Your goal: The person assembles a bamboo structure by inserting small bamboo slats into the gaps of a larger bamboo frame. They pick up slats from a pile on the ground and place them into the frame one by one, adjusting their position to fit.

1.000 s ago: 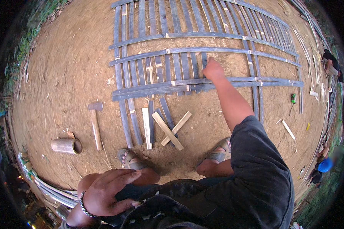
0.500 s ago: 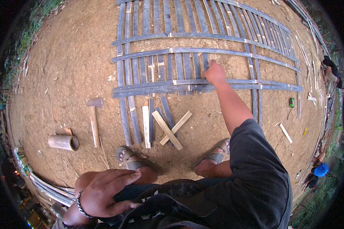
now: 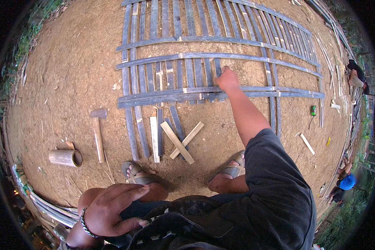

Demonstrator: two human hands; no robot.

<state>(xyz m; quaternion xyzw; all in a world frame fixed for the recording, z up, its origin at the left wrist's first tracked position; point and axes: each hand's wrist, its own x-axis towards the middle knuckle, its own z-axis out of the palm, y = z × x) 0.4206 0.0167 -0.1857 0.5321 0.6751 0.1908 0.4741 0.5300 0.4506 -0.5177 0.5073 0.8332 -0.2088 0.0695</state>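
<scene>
Bare dirt ground [image 3: 71, 71], with a slat panel [image 3: 221, 54] spread toward twelve o'clock. Right hand [image 3: 227, 78] pressed on the panel, fingers curled, gripping nothing visible. Left hand [image 3: 112, 206] open, flat on knee. One hammer [image 3: 98, 133], one bamboo tube [image 3: 65, 158] at nine o'clock. Panel top cut off.

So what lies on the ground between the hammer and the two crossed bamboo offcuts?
In the head view, between the hammer and the crossed offcuts lie the lower ends of the lattice's upright slats and a pale loose strip, on bare dirt.
</scene>
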